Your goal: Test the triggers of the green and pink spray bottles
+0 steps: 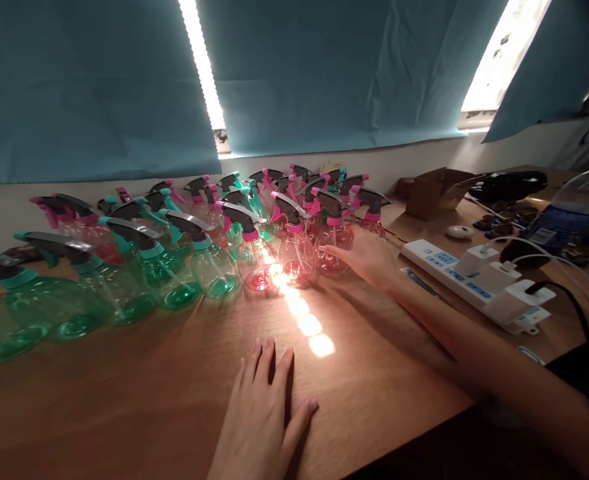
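Head view: well left of the power strip (pixel 462 277), the left hand (pixel 262 407) lies flat, empty; nearer the strip stands a pink spray bottle (pixel 333 235), probably light, slick, best held round its body; nearest, the right hand (pixel 372 257), thumb across the bottle, closure unclear.

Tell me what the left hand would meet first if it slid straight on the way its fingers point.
The left hand would probably meet the front pink-collared spray bottle, just right of the teal-collared bottle. Its pink-collared neighbour is nearly in line too, so which comes first is uncertain.
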The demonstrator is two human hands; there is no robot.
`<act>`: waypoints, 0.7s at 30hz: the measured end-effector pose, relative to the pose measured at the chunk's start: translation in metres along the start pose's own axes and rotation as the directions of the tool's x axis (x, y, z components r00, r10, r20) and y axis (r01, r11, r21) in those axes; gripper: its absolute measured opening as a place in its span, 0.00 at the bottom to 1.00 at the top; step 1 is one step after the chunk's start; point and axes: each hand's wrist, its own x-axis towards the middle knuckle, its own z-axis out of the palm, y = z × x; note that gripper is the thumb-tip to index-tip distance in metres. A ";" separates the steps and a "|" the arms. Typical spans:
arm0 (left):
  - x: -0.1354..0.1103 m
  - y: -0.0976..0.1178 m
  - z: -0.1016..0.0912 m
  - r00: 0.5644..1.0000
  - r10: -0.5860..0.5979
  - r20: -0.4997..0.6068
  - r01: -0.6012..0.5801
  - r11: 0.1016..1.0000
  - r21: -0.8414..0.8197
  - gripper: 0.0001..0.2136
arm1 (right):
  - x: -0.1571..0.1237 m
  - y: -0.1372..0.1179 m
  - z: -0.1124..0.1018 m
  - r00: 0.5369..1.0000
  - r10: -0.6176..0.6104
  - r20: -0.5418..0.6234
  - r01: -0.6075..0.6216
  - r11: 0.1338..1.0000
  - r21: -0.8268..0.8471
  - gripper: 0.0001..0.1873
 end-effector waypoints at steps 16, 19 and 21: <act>-0.003 -0.004 0.003 0.997 0.044 -0.065 -0.047 0.998 -0.041 0.27 | -0.020 -0.009 -0.006 0.998 0.044 0.043 -0.041 0.997 -0.072 0.38; -0.005 -0.006 0.007 0.997 0.033 -0.064 -0.036 0.998 -0.049 0.28 | -0.054 -0.008 -0.020 0.998 -0.051 0.033 0.053 0.997 -0.051 0.38; -0.007 -0.008 0.010 0.996 0.026 -0.083 -0.033 0.996 -0.079 0.29 | -0.079 -0.011 -0.029 0.986 -0.158 0.062 0.160 0.987 -0.026 0.32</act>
